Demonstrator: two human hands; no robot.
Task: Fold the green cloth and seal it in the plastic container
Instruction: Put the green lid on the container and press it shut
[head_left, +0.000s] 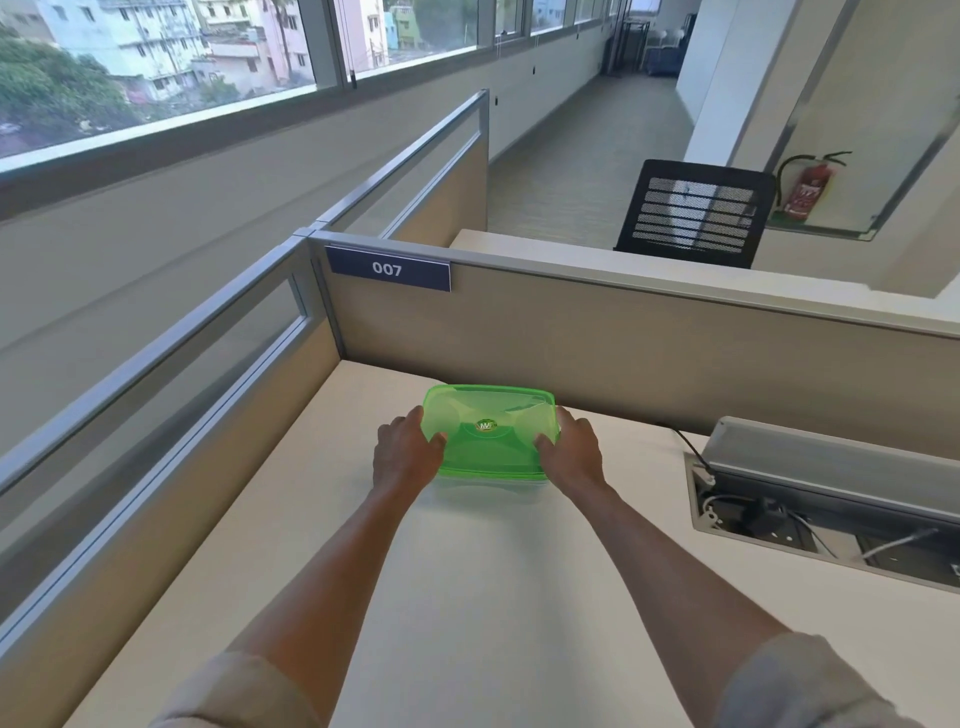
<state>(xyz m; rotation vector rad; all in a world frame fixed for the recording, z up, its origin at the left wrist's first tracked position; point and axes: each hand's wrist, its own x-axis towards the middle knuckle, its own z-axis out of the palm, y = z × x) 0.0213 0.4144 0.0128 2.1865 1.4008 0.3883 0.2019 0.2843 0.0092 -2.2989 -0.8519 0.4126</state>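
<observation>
A clear plastic container with a translucent green lid (491, 428) sits on the white desk (467, 597), near the back partition. A round sticker marks the lid's middle. My left hand (402, 452) grips the container's left side, thumb resting on the lid. My right hand (571, 449) grips its right side the same way. The green cloth is not visible; the green lid hides whatever lies inside.
A beige partition (623, 338) labelled 007 stands right behind the container, and another partition runs along the desk's left. An open cable tray (810, 525) with plugs and wires is recessed at the right. A black mesh chair (693, 213) stands beyond the partition.
</observation>
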